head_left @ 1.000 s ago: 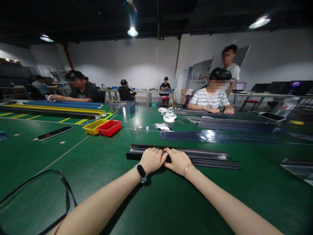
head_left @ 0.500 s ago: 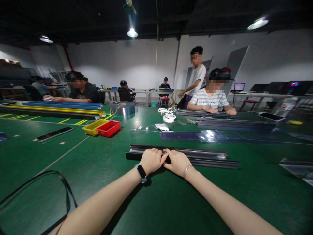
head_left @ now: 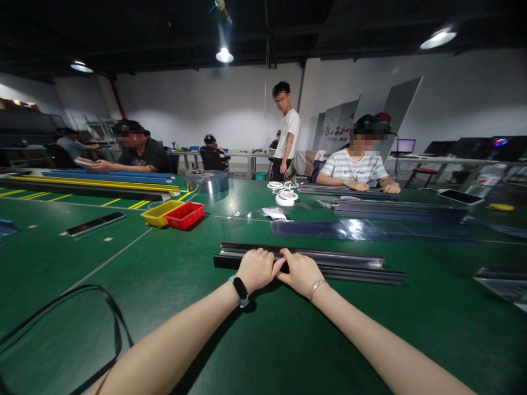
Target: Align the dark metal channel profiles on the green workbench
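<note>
A long black channel-shaped profile (head_left: 354, 272) lies crosswise on the green table (head_left: 288, 340), with a pale strip showing along its inside. Fingers curled over its left-middle part, my left hand (head_left: 256, 269) grips it; a dark band is on that wrist. My right hand (head_left: 302, 272) is closed on the same profile just to the right, a thin bracelet at its wrist. Both thumbs meet or nearly meet at the near side. The fingertips are partly hidden behind the profile's edge.
Beyond the profile lie a clear plastic strip (head_left: 321, 229), white coils (head_left: 286, 198) and dark profiles (head_left: 395, 210). A red bin (head_left: 185, 216), yellow bin (head_left: 160, 214) and phone (head_left: 96, 224) are at left. A black cable (head_left: 111, 307) loops nearby. Seated people work across the table.
A standing person in a white shirt has moved left in the background. My hands stay on the profile almost unchanged; the view has shifted slightly.
</note>
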The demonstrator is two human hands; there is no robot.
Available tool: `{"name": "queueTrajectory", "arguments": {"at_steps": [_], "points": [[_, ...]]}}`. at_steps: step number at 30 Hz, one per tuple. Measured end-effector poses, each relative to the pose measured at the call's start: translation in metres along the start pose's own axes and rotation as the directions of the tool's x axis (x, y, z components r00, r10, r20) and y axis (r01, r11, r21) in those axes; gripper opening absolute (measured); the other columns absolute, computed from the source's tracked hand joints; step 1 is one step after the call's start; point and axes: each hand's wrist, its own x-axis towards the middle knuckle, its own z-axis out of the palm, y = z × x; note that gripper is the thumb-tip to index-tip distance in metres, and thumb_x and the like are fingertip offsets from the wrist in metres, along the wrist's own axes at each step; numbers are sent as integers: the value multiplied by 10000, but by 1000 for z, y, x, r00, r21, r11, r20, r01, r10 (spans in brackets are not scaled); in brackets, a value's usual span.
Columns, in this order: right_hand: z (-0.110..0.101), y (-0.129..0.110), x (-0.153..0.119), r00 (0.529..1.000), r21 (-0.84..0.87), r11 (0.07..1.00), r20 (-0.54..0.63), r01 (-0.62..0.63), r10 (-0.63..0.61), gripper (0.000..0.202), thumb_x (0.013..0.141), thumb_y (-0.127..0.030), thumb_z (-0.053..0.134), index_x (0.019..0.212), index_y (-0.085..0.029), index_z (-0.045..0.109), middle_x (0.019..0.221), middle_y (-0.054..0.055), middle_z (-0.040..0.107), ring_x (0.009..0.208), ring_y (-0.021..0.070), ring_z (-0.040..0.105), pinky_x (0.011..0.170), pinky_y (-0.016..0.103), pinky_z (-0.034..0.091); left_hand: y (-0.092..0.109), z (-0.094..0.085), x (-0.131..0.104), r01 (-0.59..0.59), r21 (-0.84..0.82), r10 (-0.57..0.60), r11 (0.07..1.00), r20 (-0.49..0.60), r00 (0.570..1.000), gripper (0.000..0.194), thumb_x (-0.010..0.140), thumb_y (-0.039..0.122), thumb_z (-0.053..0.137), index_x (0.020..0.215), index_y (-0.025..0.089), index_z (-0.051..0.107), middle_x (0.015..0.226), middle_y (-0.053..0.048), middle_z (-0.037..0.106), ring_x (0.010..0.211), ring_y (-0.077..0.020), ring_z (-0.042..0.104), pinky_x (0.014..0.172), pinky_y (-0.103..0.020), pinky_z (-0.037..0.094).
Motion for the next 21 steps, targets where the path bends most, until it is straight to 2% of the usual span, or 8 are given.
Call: {"name": "queueTrajectory", "arguments": {"at_steps": [8,13,17,21], "points": [[-3,0,2,999,4,1000,34,-9,9,421,729,-430,457,1052,-163,415,820,75,597,816,199,560,687,265,358,0,0,1,-9,-27,8,1000,-24,1000,422,869,365,285,669,131,573,624,-79,590,648,-175,546,609,-300,380],[-6,-1,-2,1000,-63,998,-23,3,-4,409,732,-479,428,1015,-184,445,772,63,602,746,193,560,653,276,348,1,-2,1,1,-5,-1,1000,-23,1000,403,870,326,284,659,138,572,617,-72,592,631,-177,547,593,-303,379],[-6,3,-5,996,-103,992,-69,-69,62,451,725,-556,394,962,-181,476,743,69,603,713,191,561,623,274,341,-1,-2,-1,33,2,-33,999,-39,999,412,866,318,287,628,134,569,604,-79,590,615,-169,548,597,-297,381],[-4,6,-3,995,-98,990,-34,-97,94,452,723,-588,372,844,-175,509,718,71,600,696,190,562,609,275,351,-3,-2,-1,40,14,-39,999,-42,998,409,863,308,291,618,137,571,605,-78,589,614,-164,545,598,-289,384]]}}
